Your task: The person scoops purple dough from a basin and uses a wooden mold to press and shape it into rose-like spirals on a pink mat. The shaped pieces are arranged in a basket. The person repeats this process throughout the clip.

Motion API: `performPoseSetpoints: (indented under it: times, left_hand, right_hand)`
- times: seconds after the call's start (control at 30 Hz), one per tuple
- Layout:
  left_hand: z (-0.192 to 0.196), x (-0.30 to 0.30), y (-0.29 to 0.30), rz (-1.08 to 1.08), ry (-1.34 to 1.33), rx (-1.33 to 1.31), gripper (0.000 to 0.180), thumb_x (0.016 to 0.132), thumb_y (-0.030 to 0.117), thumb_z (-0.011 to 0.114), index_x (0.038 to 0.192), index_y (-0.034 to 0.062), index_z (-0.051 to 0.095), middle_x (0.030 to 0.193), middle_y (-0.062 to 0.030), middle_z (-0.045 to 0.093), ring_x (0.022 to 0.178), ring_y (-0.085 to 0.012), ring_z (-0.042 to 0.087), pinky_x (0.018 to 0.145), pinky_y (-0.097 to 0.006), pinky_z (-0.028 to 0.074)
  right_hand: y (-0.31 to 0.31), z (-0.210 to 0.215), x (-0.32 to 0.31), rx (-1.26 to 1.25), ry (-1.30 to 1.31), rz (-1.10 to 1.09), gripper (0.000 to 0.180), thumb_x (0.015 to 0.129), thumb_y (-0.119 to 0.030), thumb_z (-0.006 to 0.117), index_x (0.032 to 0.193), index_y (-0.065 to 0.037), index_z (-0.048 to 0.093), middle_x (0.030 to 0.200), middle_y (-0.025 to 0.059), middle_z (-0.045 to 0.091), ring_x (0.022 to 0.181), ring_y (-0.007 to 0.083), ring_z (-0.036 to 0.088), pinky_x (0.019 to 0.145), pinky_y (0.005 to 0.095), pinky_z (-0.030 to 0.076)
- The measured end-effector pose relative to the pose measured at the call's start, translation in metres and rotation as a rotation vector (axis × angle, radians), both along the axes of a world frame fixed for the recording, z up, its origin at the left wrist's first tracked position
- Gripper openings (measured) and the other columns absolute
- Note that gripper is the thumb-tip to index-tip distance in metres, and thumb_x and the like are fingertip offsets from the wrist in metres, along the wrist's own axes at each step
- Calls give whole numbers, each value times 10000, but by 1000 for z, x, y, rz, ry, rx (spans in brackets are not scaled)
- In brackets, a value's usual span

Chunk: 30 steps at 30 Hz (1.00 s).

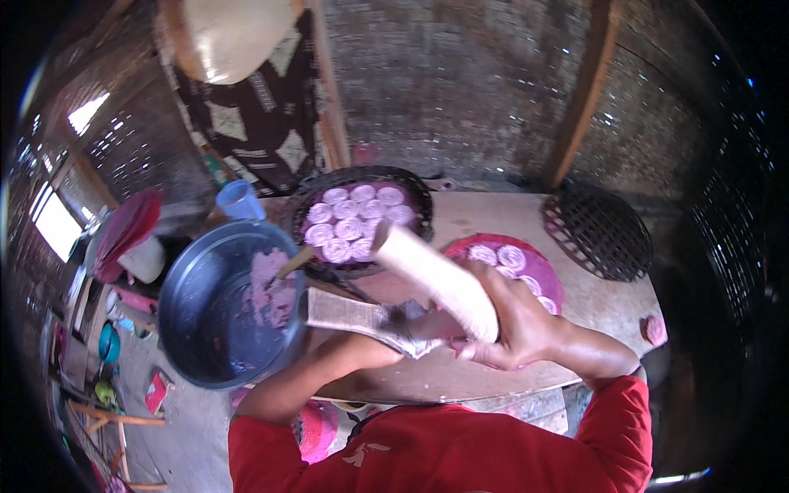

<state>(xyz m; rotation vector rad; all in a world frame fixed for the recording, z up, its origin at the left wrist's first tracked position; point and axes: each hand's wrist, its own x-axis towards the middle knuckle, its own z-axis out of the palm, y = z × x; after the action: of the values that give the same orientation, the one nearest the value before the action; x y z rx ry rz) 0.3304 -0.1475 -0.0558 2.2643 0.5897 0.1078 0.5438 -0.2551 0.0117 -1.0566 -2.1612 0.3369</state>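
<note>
A thick, pale, curved wooden rod (pixel 440 279) is in my right hand (pixel 522 316), with the fingers closed around its lower end. In front of me, my left hand (pixel 434 324) is partly hidden and blurred. It seems to grip a flat, pale wooden piece (pixel 341 311) with a shiny edge, close beneath the rod. Under my right hand lies a round magenta mat (pixel 546 275) bearing several pale coiled noodle nests (pixel 511 257). Beyond my hands, a dark woven basket (pixel 423 205) holds many more pinkish coils (pixel 348 228).
At the left, a large dark basin (pixel 193 316) contains pink dough (pixel 271 287) and a wooden stirrer (pixel 296 261). A blue cup (pixel 239 200) stands behind it. One dark woven basket (pixel 604 234) rests at the table's far right. A small pink lump (pixel 654 330) sits near the right edge.
</note>
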Motion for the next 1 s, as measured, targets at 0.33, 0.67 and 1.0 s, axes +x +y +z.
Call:
performPoseSetpoints:
  times: [0.33,0.67,1.0]
  left_hand:
    - [-98,143,-46,-468,-117,-199,480,852,190,709,1283,74,532,1248,-124,570,1174,-233,531,1000,-397,419]
    - [19,286,-18,-574,-810,-1082,1029,798,464,703,1542,75,108,1574,-197,181,1427,-306,286,1164,-421,263]
    - [24,458,77,-700,-1057,-1415,632,954,396,525,1403,-33,407,1274,-249,574,1282,-390,482,1164,-542,251]
  right_hand:
    - [-87,-100,116,-545,561,-204,985,823,-546,695,1469,45,244,1395,268,439,1308,357,438,1095,448,334]
    - [-168,-173,209,-1087,1190,456,1458,558,-951,477,1513,53,25,1335,354,437,1221,425,488,976,494,417]
    - [-108,-114,320,-1011,1213,-29,1412,602,-981,383,1495,79,114,1265,375,479,1096,445,568,873,543,486]
